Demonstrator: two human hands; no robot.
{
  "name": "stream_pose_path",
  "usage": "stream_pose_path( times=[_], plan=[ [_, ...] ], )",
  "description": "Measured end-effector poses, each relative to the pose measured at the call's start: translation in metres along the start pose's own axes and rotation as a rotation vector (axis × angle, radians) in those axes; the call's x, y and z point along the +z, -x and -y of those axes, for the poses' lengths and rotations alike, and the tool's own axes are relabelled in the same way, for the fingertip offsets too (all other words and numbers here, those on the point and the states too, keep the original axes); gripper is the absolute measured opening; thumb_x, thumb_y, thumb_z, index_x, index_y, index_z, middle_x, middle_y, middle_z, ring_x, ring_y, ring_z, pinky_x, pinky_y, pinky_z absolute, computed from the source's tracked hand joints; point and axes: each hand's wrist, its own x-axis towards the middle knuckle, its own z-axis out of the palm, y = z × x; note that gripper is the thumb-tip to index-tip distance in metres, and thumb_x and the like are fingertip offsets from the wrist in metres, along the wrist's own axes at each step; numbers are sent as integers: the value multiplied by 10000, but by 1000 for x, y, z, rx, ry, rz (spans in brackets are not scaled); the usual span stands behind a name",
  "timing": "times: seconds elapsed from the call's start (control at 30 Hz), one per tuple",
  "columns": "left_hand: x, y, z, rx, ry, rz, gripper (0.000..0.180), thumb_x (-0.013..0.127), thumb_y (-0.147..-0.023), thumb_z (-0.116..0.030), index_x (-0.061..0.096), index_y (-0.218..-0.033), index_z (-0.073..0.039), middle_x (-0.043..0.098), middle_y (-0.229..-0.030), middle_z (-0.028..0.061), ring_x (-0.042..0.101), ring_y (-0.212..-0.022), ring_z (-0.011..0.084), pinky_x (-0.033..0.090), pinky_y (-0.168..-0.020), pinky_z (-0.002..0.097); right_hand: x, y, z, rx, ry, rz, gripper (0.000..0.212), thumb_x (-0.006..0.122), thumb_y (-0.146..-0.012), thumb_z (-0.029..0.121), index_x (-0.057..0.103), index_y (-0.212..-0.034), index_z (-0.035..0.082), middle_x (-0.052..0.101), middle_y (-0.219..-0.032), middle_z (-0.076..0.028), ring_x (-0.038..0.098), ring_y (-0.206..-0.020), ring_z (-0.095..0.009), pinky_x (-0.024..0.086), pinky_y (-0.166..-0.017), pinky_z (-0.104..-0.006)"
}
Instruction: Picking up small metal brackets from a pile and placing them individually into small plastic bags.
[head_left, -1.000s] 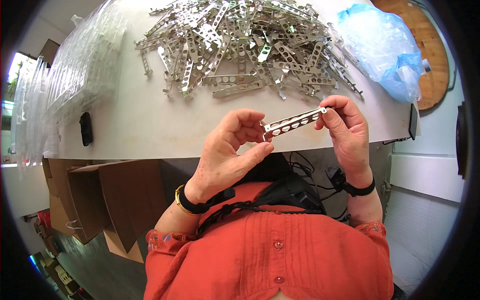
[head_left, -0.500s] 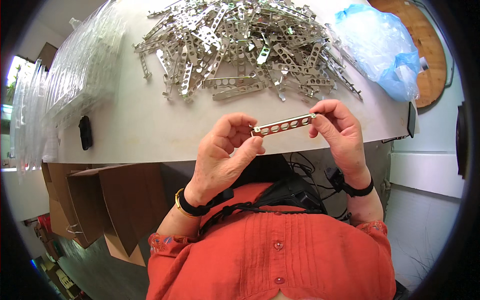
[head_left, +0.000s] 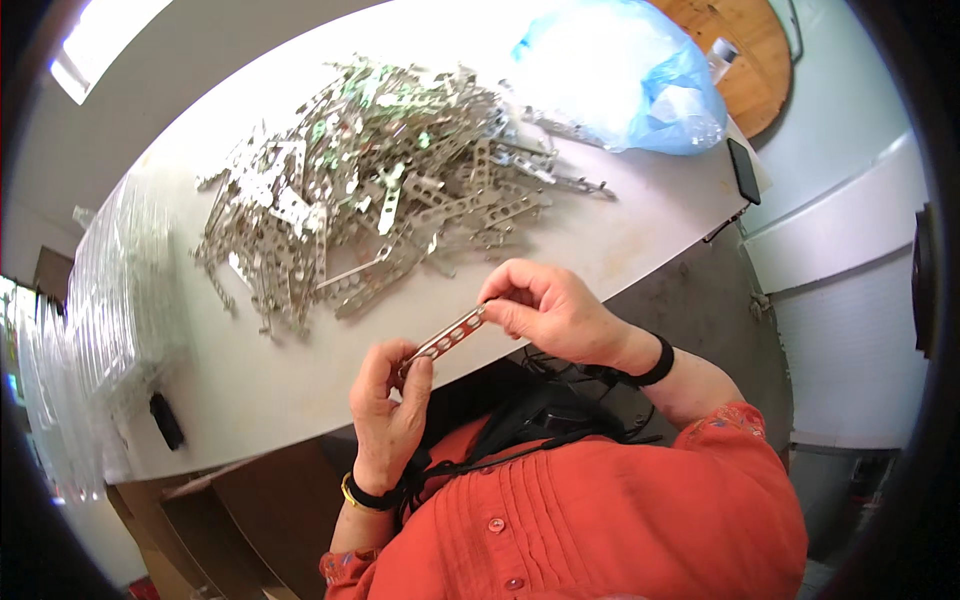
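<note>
A slim metal bracket [head_left: 452, 337] with a row of round holes is held at its two ends, tilted, above the near edge of the white table [head_left: 610, 230]. My left hand [head_left: 388, 420] pinches the lower left end between thumb and fingers. At the upper right end, my right hand [head_left: 555, 312] grips with its thumb and forefinger. Just beyond both hands lies a heap of similar perforated metal brackets [head_left: 390, 200], tangled and pointing every way. My fingertips hide the bracket's ends.
Clear plastic trays [head_left: 125, 290] are stacked at the left, with a small black object [head_left: 166, 422] beside them. A blue plastic bag [head_left: 670, 115] lies at the far right. A dark phone [head_left: 743, 170] rests by the right edge. Below the table is a cardboard box [head_left: 270, 510].
My view has turned, so the table and heap appear tilted and shifted left. The bracket is still in both hands and slants more steeply, its right end higher.
</note>
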Motion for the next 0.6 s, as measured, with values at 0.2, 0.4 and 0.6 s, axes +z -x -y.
stream_pose_path(
  times=[0.2, 0.4, 0.6],
  plan=[
    [6, -7, 1, -51, 16, -1, 57, 584, -992, -32, 598, -1030, 7, 616, -783, 11, 597, -691, 81, 485, -655, 230, -13, -8, 2, -162, 197, 63, 100, 669, -957, 89, 644, -1021, 16, 623, -826, 14, 552, -727, -47, 463, -642, -228],
    [11, -16, -3, -160, 161, 68, 39, 576, -995, -23, 586, -1019, 7, 621, -744, 23, 593, -682, 84, 474, -649, 227, -33, -5, 7, -63, 163, 124, 141, 655, -964, 131, 656, -1048, 18, 643, -860, -2, 593, -749, -57, 486, -664, -241],
    [23, -22, -1, -177, 156, 147, 92, 591, -997, -43, 607, -1074, 5, 584, -810, 21, 586, -668, 85, 484, -630, 217, -47, -5, 8, -41, 183, 70, 182, 645, -942, 182, 657, -1023, 19, 636, -727, -32, 592, -651, -91, 471, -608, -279]
  ],
)
